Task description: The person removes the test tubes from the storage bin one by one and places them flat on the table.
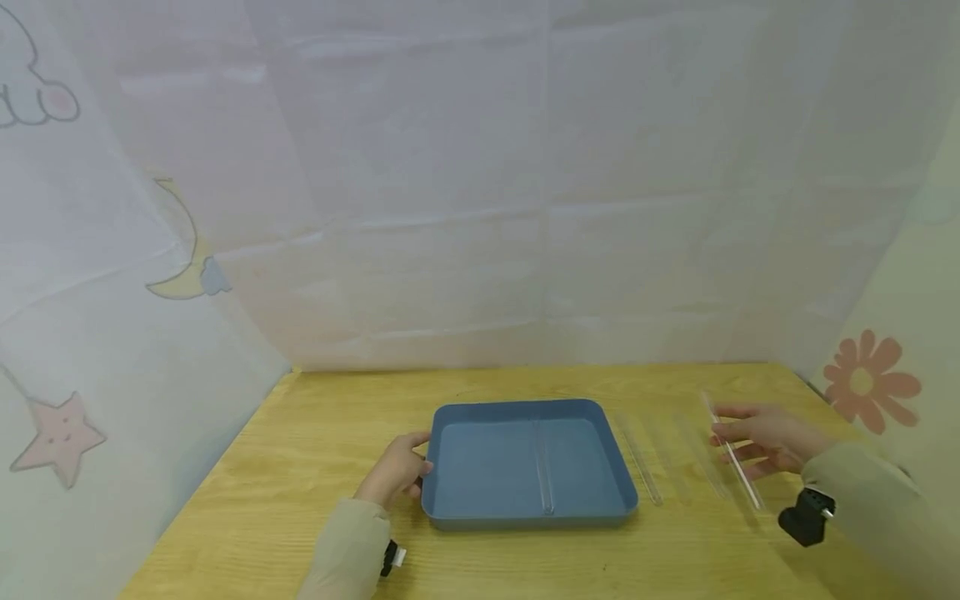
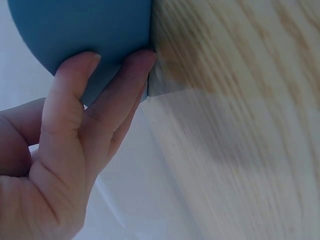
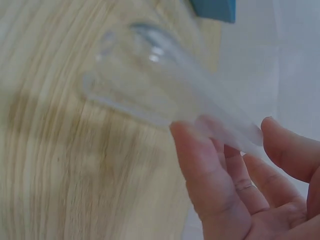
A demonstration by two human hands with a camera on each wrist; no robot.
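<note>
In the head view my left hand (image 1: 397, 469) grips the left side of a blue rectangular tray (image 1: 480, 523). Its fingertips lie against the tray's outer wall (image 2: 120, 30) in the left wrist view. One clear test tube (image 1: 544, 467) lies lengthwise inside the tray, right of its middle. My right hand (image 1: 772, 435) pinches another clear test tube (image 1: 738, 471) between thumb and fingers, tilted over the table at the right. That tube (image 3: 200, 80) is blurred in the right wrist view. Several more clear tubes, the nearest a test tube (image 1: 640, 460), lie between the tray and this hand.
The yellow wood-grain table (image 1: 315, 450) carries all of this. A pale cloth (image 1: 450, 208) hangs behind its far edge, and printed wall sheets stand at both sides. The tray's wall rises along its right side, beside the loose tubes.
</note>
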